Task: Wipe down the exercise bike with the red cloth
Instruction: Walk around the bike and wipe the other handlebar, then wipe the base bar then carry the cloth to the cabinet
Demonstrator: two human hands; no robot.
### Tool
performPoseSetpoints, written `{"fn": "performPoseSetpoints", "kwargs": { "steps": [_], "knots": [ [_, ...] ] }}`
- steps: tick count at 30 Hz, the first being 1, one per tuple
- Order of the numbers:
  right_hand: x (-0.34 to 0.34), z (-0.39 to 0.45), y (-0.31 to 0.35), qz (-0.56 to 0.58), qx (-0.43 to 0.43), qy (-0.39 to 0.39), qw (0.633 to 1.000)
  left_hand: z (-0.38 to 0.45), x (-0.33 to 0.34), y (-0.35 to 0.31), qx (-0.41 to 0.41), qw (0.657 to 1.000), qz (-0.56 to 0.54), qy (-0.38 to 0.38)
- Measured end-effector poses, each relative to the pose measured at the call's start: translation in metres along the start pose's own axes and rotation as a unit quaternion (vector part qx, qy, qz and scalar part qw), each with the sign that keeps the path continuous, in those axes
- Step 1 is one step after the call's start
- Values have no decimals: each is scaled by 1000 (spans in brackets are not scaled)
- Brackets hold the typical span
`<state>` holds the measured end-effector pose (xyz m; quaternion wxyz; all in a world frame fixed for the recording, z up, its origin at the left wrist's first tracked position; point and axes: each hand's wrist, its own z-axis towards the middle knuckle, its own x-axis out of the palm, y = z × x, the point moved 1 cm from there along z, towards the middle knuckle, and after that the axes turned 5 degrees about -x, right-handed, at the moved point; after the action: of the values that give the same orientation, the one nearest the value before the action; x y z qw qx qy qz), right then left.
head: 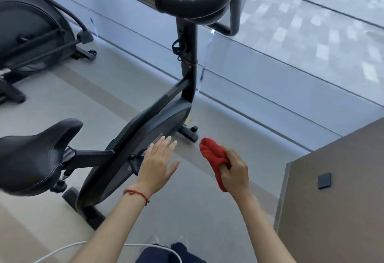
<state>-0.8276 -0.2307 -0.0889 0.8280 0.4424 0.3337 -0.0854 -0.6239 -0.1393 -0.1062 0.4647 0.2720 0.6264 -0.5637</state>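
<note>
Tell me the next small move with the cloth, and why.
Probably swing the right hand left to press the red cloth onto the bike's side housing. The cloth is bunched in that hand, held off the bike, while the open left hand hovers over the housing near the pedal.

Both arms are reaching forward: the left hand (159, 164) is spreading flat with fingers extended, the right hand (234, 172) is curling into a closed grip
</note>
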Motion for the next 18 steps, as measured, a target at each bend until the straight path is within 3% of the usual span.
{"fn": "performPoseSetpoints", "kwargs": {
  "steps": [9,18],
  "knots": [
    [77,1,52,77,-88,105,988,-69,-20,64,-127,991,21,-37],
    [140,-4,73,133,-157,288,935,-150,-21,82,-284,951,11,-117]
  ]
}}
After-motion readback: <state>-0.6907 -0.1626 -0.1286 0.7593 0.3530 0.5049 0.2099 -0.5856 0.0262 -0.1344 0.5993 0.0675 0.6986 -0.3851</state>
